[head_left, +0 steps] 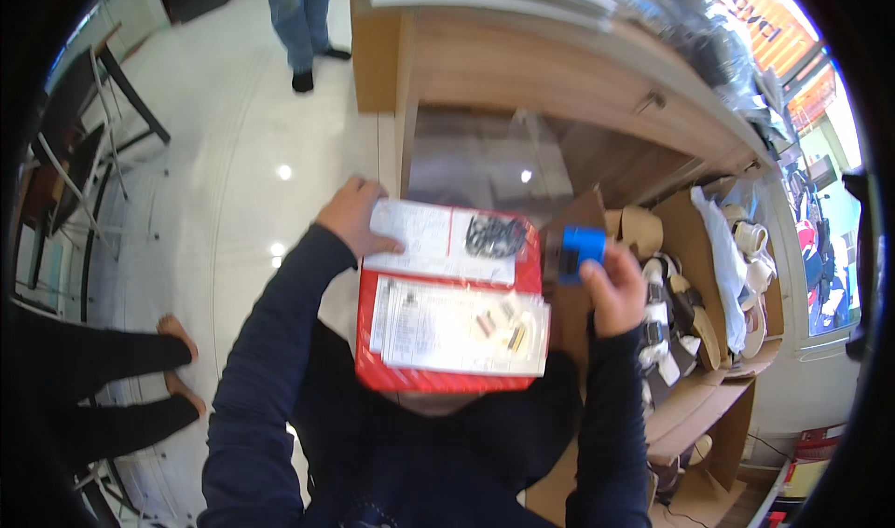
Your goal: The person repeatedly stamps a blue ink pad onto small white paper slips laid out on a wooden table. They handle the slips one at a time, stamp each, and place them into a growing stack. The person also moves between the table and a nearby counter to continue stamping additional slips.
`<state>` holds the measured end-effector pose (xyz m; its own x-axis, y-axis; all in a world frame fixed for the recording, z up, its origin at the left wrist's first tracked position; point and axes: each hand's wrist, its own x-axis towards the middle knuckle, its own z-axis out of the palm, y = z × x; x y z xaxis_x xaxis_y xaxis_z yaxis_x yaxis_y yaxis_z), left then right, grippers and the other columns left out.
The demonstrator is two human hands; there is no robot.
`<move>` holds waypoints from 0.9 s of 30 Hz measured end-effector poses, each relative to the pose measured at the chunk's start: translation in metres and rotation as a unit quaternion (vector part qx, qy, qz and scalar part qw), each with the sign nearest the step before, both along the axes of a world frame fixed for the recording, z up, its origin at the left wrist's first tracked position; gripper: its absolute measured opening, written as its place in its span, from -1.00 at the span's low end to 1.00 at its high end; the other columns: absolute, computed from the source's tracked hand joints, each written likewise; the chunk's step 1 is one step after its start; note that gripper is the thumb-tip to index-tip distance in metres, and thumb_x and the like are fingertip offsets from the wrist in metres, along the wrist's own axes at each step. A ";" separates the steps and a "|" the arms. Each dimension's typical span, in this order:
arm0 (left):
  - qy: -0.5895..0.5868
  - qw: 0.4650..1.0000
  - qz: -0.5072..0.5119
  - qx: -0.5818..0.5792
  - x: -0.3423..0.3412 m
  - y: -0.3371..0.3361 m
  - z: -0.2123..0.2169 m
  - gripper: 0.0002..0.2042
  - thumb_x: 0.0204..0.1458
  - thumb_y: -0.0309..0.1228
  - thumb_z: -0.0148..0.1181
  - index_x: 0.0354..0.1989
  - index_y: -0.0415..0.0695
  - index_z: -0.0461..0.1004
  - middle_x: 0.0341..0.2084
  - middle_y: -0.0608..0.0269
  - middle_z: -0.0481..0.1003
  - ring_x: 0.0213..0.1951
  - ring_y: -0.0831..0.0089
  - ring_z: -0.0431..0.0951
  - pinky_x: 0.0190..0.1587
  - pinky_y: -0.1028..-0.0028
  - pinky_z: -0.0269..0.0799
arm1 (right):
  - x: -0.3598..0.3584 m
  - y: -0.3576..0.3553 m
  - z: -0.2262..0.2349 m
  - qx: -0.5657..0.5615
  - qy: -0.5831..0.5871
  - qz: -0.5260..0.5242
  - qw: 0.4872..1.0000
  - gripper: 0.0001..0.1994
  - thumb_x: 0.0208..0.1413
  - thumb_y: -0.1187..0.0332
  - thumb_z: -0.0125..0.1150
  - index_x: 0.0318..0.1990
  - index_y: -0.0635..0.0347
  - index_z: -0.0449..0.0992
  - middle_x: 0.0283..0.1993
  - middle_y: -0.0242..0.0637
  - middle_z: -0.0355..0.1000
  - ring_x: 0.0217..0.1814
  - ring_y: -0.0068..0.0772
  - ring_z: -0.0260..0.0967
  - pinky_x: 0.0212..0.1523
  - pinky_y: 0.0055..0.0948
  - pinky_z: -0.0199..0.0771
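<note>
The right hand has its grip clenched on a small blue and black device, held up just beside the right edge of the red box. The left hand grasps that box at its far left corner, thumb pressed onto the paperwork on top — the box sits flat in front of the person's chest, above the dark blue sleeves. On the red box lie two clear bags: the farther clear bag holds a printed sheet and a coil of black cable, and the nearer clear bag holds another printed sheet with a few small brownish parts, too small to make out. Beyond the box stands a wooden tabletop with a clear plastic sheet hanging against its front. To the right of the box, an open cardboard carton holds white and tan sandals — some in plastic wrap. Left of the box, across the white floor, another person's bare feet show, and a further person in jeans stands farther off.
</note>
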<state>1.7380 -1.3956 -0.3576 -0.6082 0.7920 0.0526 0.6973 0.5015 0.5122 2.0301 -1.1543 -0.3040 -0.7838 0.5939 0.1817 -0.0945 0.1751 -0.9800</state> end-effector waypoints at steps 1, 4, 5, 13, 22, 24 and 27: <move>0.014 0.999 -0.009 0.037 -0.003 0.001 0.007 -0.39 -0.30 -0.21 0.57 -0.09 -0.22 0.41 -0.20 -0.03 0.41 -0.08 0.03 0.49 -0.03 0.27 0.45 | 0.011 -0.004 -0.009 -0.006 0.007 -0.015 1.000 -0.69 0.17 0.50 0.19 0.06 0.40 0.44 -0.04 -0.17 0.54 -0.03 -0.40 0.49 0.03 -0.37 0.50; -0.069 0.977 0.003 0.203 0.000 -0.002 0.045 -0.64 -0.08 -0.41 0.41 -0.18 -0.18 0.35 -0.43 0.17 0.48 -0.37 0.30 0.54 -0.26 0.38 0.47 | 0.030 -0.016 -0.038 -0.101 0.060 -0.087 0.989 -0.67 0.12 0.49 0.24 0.05 0.40 0.45 -0.04 -0.21 0.53 -0.03 -0.42 0.49 0.07 -0.36 0.47; -0.128 0.966 -0.001 0.225 0.005 -0.003 0.063 -0.68 -0.05 -0.46 0.38 -0.18 -0.17 0.35 -0.43 0.27 0.46 -0.42 0.45 0.51 -0.30 0.42 0.45 | 0.033 -0.017 -0.047 -0.168 0.047 -0.117 0.978 -0.67 0.13 0.50 0.22 0.05 0.41 0.44 -0.07 -0.20 0.54 -0.07 -0.44 0.50 0.01 -0.39 0.50; -0.132 0.822 -0.130 0.538 0.062 0.064 0.222 -0.76 0.10 -0.56 0.11 -0.05 -0.21 0.34 -0.27 0.30 0.45 -0.26 0.63 0.46 -0.17 0.58 0.42 | 0.037 -0.010 -0.073 -0.252 0.132 -0.139 0.948 -0.72 0.18 0.47 0.20 0.01 0.40 0.43 -0.21 -0.19 0.56 -0.34 -0.44 0.53 -0.34 -0.45 0.59; -0.133 0.714 -0.083 0.682 0.012 0.235 0.384 -0.67 0.06 -0.56 -0.01 0.05 -0.22 0.32 -0.44 0.17 0.48 -0.70 0.56 0.41 -0.77 0.52 0.29 | 0.090 -0.022 -0.073 -0.246 0.103 -0.140 0.954 -0.70 0.16 0.47 0.22 0.01 0.41 0.43 -0.19 -0.18 0.55 -0.31 -0.39 0.54 -0.28 -0.41 0.60; -0.136 0.725 -0.078 0.671 0.008 0.264 0.398 -0.67 0.09 -0.54 0.03 0.06 -0.22 0.28 -0.38 0.06 0.52 -0.66 0.46 0.52 -0.80 0.48 0.37 | 0.112 -0.028 -0.076 -0.217 0.098 -0.150 0.960 -0.67 0.16 0.40 0.24 0.03 0.40 0.43 -0.17 -0.15 0.55 -0.27 -0.32 0.56 -0.30 -0.39 0.62; -0.148 0.703 -0.052 0.693 0.006 0.316 0.407 -0.66 0.07 -0.56 0.03 0.06 -0.25 0.29 -0.36 0.06 0.51 -0.65 0.45 0.51 -0.80 0.49 0.39 | 0.146 -0.046 -0.080 -0.192 0.124 -0.160 0.960 -0.70 0.19 0.49 0.20 0.07 0.36 0.46 -0.15 -0.27 0.55 -0.26 -0.50 0.49 -0.27 -0.47 0.53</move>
